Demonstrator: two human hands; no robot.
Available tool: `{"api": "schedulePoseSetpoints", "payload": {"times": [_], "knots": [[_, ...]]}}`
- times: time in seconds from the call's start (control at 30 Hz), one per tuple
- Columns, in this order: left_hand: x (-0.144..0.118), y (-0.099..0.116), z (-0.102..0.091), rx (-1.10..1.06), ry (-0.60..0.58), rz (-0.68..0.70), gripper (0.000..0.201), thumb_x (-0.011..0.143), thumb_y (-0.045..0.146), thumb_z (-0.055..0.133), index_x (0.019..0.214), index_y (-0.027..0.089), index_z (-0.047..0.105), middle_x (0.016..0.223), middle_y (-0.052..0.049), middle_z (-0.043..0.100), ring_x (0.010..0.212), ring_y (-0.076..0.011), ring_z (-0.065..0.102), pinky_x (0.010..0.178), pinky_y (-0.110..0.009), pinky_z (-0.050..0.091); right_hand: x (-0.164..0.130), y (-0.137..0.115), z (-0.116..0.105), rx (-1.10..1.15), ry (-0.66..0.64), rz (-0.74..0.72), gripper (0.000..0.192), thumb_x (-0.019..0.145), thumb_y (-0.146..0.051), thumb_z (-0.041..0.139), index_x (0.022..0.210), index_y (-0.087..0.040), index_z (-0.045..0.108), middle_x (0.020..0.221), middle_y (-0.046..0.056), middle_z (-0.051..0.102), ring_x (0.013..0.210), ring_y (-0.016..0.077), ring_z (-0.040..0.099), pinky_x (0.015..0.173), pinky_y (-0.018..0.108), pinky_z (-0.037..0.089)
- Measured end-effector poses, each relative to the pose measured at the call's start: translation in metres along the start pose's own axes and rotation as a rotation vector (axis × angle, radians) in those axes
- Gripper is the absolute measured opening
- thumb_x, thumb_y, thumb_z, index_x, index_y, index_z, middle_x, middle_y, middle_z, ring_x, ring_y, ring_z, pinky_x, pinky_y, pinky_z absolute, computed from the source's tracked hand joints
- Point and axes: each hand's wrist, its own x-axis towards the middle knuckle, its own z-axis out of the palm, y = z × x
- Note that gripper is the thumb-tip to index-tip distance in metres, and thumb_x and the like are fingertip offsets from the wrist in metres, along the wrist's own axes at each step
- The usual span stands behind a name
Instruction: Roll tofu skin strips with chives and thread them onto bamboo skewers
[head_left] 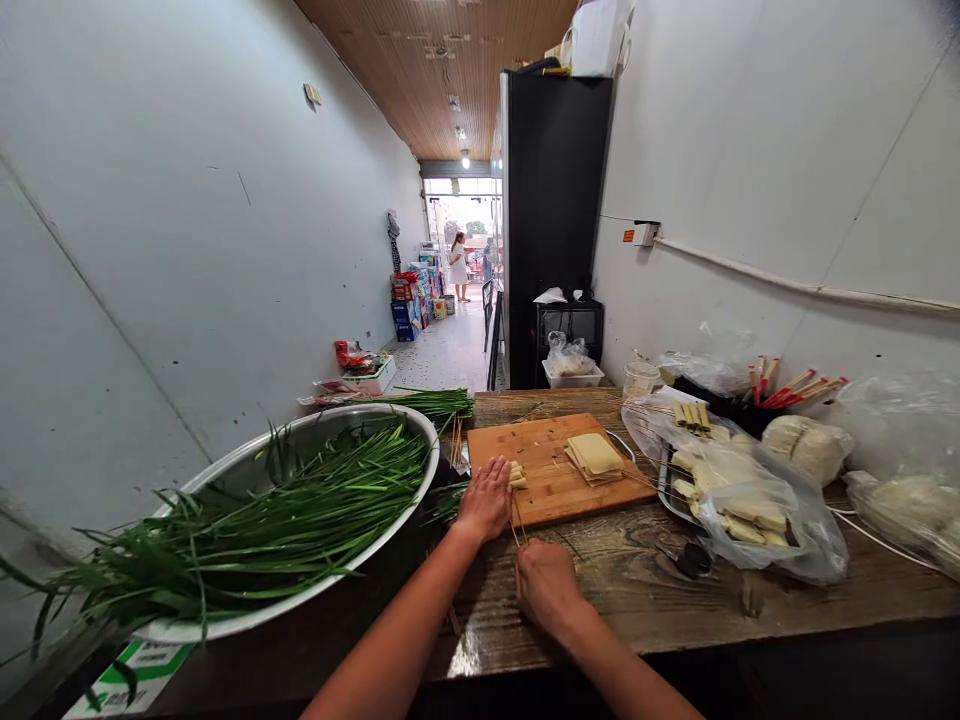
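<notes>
Two hands work at the near edge of a cutting board on the wooden bench. Left hand presses flat on small tofu rolls; right hand is closed around thin bamboo skewers pointing at them. Stacked tofu sheets lie further along the board, a basin of chives to the left.

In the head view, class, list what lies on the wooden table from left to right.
Metal basin of green chives → left hand → wooden cutting board → stack of tofu sheets → plastic bag over a tray of skewered rolls → bagged white bundles.
</notes>
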Motion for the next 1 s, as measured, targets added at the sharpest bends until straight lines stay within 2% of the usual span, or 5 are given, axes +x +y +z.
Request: {"api": "schedulePoseSetpoints", "payload": {"times": [0.27,0.47,0.77,0.93,1.0], "knots": [[-0.002,0.003,-0.002,-0.012,0.021,-0.004,0.047,0.092,0.027,0.025,0.136,0.013,0.037,0.145,-0.008,0.032,0.135,-0.0205,0.025,0.112,-0.039,0.022,0.000,0.013,-0.016,0.150,0.039,0.159,0.032,0.090,-0.028,0.037,0.114,-0.012,0.050,0.085,0.012,0.069,0.075,0.0209,0.066,0.058,0.025,0.038],[0.000,0.001,0.000,-0.022,0.022,0.003,0.048,0.092,0.026,0.026,0.136,0.013,0.036,0.144,-0.009,0.032,0.135,-0.0210,0.025,0.111,-0.040,0.022,0.011,0.013,-0.011,0.183,0.023,0.226,0.025,0.090,-0.020,0.035,0.092,-0.015,0.060,0.083,0.011,0.069,0.076,0.0192,0.065,0.058,0.025,0.036],[0.003,-0.003,0.008,-0.018,0.030,0.017,0.048,0.092,0.027,0.025,0.136,0.013,0.035,0.145,-0.008,0.032,0.135,-0.0212,0.024,0.112,-0.041,0.020,0.006,0.015,-0.009,0.166,0.028,0.181,0.025,0.089,-0.018,0.036,0.096,-0.014,0.060,0.082,0.011,0.069,0.073,0.0185,0.064,0.057,0.025,0.033],[0.002,-0.007,-0.006,-0.161,0.007,0.033,0.049,0.091,0.026,0.028,0.138,0.017,0.031,0.144,-0.007,0.033,0.135,-0.0197,0.023,0.112,-0.044,0.018,0.005,0.017,-0.015,0.208,0.028,0.221,0.029,0.091,-0.025,0.035,0.089,-0.017,0.062,0.084,0.009,0.070,0.076,0.0176,0.065,0.058,0.024,0.034],[-0.004,-0.011,-0.016,-0.258,0.119,0.026,0.050,0.091,0.024,0.025,0.141,0.018,0.025,0.144,-0.007,0.032,0.136,-0.0172,0.022,0.112,-0.043,0.017,0.004,0.018,-0.019,0.243,0.042,0.240,0.030,0.092,-0.031,0.036,0.088,-0.018,0.062,0.084,0.008,0.070,0.077,0.0179,0.065,0.059,0.024,0.035]]}}
